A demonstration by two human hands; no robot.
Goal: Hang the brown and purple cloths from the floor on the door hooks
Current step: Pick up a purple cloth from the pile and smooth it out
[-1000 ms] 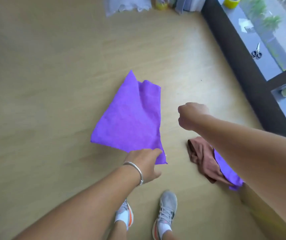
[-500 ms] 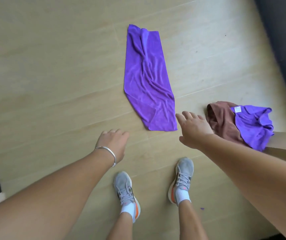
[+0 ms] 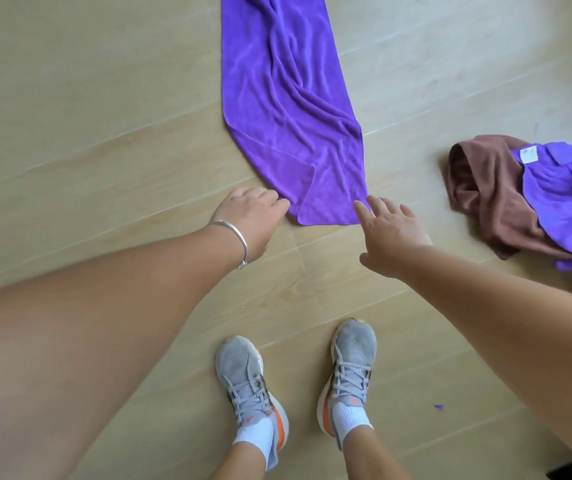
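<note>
Purple cloth (image 3: 288, 109) lies flat on the wood floor (image 3: 87, 116), long axis running from the far edge of view to its near hem just ahead of our hands. It's rumpled lengthwise, with one near corner folded over. We read it as light, soft microfibre: no stiffness, drapes and bunches, won't slip out of a pinch, nothing fragile

Our left hand (image 3: 248, 220) is at the near-left corner of the hem, fingers loosely curled and tips touching or just short of the edge; we can't tell which, and there's no grip yet. Our right hand (image 3: 391, 233) is at the near-right corner, fingers spread and straight, tips at the hem, holding nothing

Best hold, we reckon: pinch both near corners and lift, so the cloth hangs open; a hem or corner should seat on a hook better than a bunched middle

To the right, well apart from the first cloth, a brown cloth (image 3: 488, 192) sits crumpled with a second purple cloth (image 3: 568, 199) lying over its right side, white tag (image 3: 527, 154) showing. Same soft handling there; we'd separate the two before hanging

Our grey trainers (image 3: 298, 379) are nearest, behind both hands. No door hooks in view
</note>
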